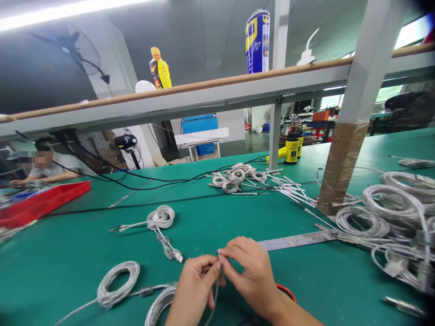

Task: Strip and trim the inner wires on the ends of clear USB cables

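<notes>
My left hand (200, 280) is closed, thumb and forefinger pinching a thin pale cable (216, 294) that hangs below the fingers. From the right, my right hand (248, 269) meets it and pinches the cable's end between thumb and forefinger; the tip itself is mostly hidden. Beside my left hand lies a coil of clear-jacketed cable (159, 308), partly covered by the wrist. Another cable coil (118, 284) rests farther left. A coiled USB cable (161, 217) with its plugs toward me lies beyond the left hand. A steel ruler (295, 241) extends behind my right hand.
Heaped cable coils (390, 213) cover the right side around a taped post (343, 167). A smaller coil pile (236, 177) and yellow heat guns (291, 149) are at the back. A red tray (44, 204) stands left, near another person. A shelf (204, 95) crosses above the green table.
</notes>
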`<action>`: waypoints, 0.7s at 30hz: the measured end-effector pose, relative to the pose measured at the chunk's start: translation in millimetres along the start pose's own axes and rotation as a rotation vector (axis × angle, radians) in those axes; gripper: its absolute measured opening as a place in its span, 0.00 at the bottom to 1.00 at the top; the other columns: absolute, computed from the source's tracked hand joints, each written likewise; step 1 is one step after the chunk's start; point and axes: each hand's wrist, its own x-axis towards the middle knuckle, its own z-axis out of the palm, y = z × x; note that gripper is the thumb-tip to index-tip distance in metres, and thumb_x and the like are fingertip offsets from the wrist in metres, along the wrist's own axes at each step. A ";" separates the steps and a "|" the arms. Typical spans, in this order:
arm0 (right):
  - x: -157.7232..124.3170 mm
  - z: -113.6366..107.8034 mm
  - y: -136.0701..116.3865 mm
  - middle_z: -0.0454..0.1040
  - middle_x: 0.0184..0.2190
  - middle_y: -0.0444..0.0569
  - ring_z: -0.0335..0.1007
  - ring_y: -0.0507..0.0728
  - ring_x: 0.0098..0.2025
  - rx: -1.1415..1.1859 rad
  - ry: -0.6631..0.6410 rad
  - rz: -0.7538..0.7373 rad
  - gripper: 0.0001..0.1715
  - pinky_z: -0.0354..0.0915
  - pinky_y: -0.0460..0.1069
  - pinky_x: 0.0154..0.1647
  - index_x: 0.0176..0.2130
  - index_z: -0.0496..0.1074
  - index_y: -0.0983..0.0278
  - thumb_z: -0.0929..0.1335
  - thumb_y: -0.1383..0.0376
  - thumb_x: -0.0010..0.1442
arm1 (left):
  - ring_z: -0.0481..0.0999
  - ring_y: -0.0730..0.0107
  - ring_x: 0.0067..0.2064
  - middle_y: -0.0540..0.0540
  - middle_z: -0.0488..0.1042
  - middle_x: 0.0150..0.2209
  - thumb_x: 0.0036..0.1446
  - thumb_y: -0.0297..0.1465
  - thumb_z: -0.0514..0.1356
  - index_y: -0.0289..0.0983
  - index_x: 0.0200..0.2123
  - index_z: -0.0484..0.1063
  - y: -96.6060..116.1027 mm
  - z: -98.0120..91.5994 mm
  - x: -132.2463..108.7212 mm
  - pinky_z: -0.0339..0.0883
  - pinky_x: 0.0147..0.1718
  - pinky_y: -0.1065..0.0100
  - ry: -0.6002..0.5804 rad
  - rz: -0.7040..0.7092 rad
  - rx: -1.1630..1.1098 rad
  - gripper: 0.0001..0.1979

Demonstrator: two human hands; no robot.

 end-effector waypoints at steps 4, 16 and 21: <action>5.8 -1.0 0.0 0.71 0.26 0.47 0.64 0.52 0.28 0.194 -0.060 0.210 0.08 0.58 0.45 0.29 0.29 0.73 0.64 0.64 0.66 0.54 | 0.58 0.82 0.13 0.50 0.68 0.19 0.52 0.38 0.54 0.31 0.24 0.72 0.7 -2.6 2.7 0.49 0.14 0.77 0.074 0.033 -0.011 0.16; 1.6 16.0 2.5 0.63 0.21 0.41 0.53 0.47 0.21 0.836 -0.092 0.613 0.17 0.52 0.42 0.22 0.29 0.69 0.66 0.67 0.53 0.49 | 0.60 0.75 0.22 0.49 0.64 0.25 0.52 0.35 0.55 0.36 0.28 0.76 8.2 -3.7 -4.3 0.55 0.18 0.75 0.150 0.186 -0.023 0.12; -5.1 22.8 -4.9 0.63 0.22 0.42 0.53 0.48 0.23 0.856 -0.244 0.484 0.18 0.52 0.43 0.23 0.29 0.69 0.66 0.68 0.52 0.48 | 0.61 0.74 0.27 0.50 0.61 0.28 0.50 0.34 0.58 0.36 0.26 0.76 5.3 -7.4 0.4 0.52 0.17 0.77 0.209 0.189 -0.157 0.09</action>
